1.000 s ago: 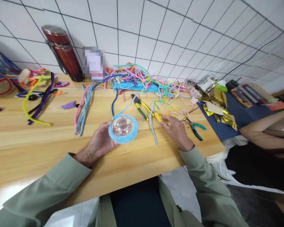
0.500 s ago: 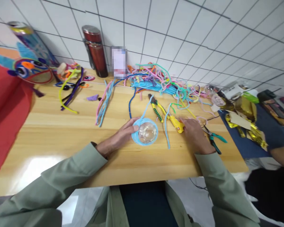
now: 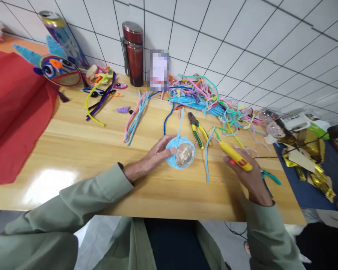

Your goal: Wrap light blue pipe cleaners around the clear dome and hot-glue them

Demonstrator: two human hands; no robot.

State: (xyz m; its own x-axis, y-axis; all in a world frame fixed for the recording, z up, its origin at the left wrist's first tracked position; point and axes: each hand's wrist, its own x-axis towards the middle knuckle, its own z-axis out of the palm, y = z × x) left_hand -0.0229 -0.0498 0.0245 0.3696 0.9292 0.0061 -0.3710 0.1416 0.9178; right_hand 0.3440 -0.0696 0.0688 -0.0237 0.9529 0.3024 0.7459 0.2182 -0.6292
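Note:
My left hand (image 3: 159,153) grips a clear plastic ball (image 3: 185,154) with light blue pipe cleaner (image 3: 172,160) wound around it. One loose end of that pipe cleaner sticks up past my thumb. My right hand (image 3: 243,170) is closed around a yellow hot glue gun (image 3: 233,153), raised above the table, its metal tip pointing up and left. Between the hands, a bent light blue pipe cleaner (image 3: 206,161) lies on the wood. Yellow-and-green pliers (image 3: 197,132) rest just behind it. Teal-handled pliers (image 3: 272,177) are partly hidden by my right wrist.
Piled pipe cleaners (image 3: 199,99) line the wall. A red thermos (image 3: 135,56), a blurred phone-like rectangle (image 3: 159,70) and a tall can (image 3: 63,37) stand at the back. Red felt (image 3: 19,116) covers the left side. Gold foil (image 3: 321,180) lies at right, near a dark-clothed person (image 3: 323,245).
My right hand has lifted the glue gun off the table and turned it in the grip. My left hand still holds the wrapped ball. The view has shifted left.

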